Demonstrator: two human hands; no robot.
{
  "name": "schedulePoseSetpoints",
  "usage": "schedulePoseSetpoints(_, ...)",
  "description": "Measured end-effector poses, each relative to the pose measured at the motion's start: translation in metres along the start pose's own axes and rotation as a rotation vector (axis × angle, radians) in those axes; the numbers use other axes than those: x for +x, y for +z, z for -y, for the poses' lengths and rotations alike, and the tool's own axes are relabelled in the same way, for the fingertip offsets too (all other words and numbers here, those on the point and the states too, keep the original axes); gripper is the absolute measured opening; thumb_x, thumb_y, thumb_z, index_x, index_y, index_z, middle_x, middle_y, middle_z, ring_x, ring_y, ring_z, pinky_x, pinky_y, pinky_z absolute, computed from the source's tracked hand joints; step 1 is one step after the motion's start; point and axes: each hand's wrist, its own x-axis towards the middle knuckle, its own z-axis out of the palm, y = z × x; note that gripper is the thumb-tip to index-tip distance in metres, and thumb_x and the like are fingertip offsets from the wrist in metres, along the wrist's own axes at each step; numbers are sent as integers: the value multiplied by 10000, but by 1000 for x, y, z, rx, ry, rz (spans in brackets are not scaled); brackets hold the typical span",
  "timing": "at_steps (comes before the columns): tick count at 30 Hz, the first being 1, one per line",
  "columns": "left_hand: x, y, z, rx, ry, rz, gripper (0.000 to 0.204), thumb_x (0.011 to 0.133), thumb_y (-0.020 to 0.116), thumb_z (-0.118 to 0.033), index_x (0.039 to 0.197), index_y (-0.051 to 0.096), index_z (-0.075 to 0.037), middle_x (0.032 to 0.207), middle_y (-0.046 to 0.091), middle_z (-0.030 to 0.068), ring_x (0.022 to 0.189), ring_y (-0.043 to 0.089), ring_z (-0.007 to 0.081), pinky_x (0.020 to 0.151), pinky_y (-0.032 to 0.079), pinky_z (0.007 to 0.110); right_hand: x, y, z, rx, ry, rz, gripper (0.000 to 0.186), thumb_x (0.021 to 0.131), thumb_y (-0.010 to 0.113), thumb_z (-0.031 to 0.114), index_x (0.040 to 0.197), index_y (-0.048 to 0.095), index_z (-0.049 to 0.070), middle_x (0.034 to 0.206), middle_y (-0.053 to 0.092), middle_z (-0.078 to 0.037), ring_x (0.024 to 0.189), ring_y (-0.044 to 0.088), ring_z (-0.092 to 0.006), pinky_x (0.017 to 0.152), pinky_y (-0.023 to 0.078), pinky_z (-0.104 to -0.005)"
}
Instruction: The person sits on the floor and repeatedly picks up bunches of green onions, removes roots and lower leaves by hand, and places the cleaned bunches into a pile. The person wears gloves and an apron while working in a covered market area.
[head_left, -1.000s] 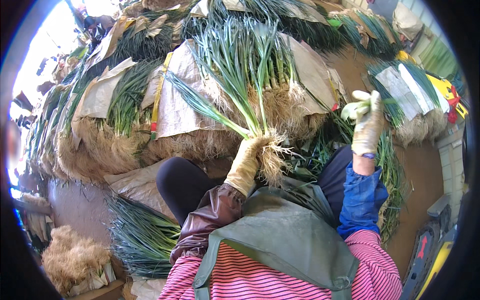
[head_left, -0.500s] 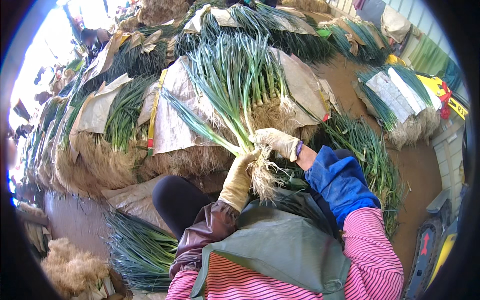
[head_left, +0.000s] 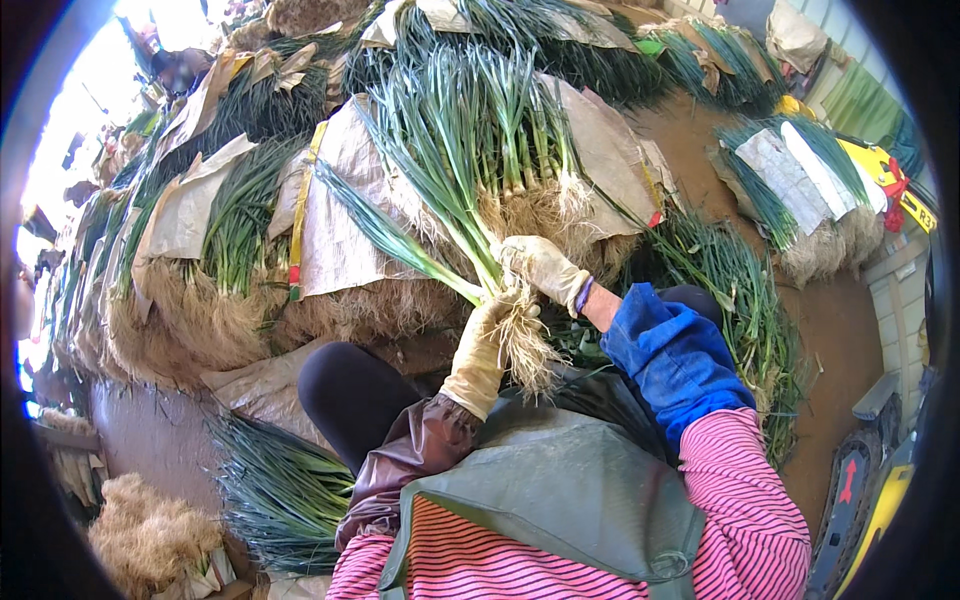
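Both of my hands wear pale yellowish work gloves. My left hand (head_left: 484,345) is closed round the white lower stems of a few green onions (head_left: 462,235), whose pale roots hang below the fist. Pressed against the same stems just above it, my right hand (head_left: 541,272) has its fingers curled on them. The onions' long green leaves lean up and to the left. Behind them a thick row of green onions (head_left: 515,150) lies on a tan woven sheet (head_left: 345,225), its bushy roots toward me.
Loose green onions lie in a heap (head_left: 745,320) at my right and another pile (head_left: 280,490) at my left. Wrapped onion bundles (head_left: 240,220) stand in rows at the far left, one bundle (head_left: 800,190) at the right. Yellow-and-black machinery (head_left: 865,500) is at the right edge.
The right hand has shifted slightly left and down along the stems. The view has tilted a little; the left hand keeps its hold on the onions.
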Motion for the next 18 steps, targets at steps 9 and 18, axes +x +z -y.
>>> schedulePoseSetpoints(9, 1, -8, 0, -104, 25, 14, 194, 914, 555, -165, 1030, 580, -11, 852, 649, 104, 713, 633, 218, 626, 557, 342, -3, 1, 38, -647, -69, -143, 306, 885, 537, 356, 767, 640, 93, 718, 644, -130, 684, 629, -329, 631, 493, -422)
schedulePoseSetpoints(18, 17, -22, -1, 59, 124, 62, 260, 859, 617, -159, 1068, 588, -7, 892, 655, 90, 777, 640, 184, 701, 545, 306, -25, -14, 88, 215, 315, 345, 296, 883, 640, 338, 794, 649, 57, 619, 556, 17, 484, 483, -66, 444, 391, -219)
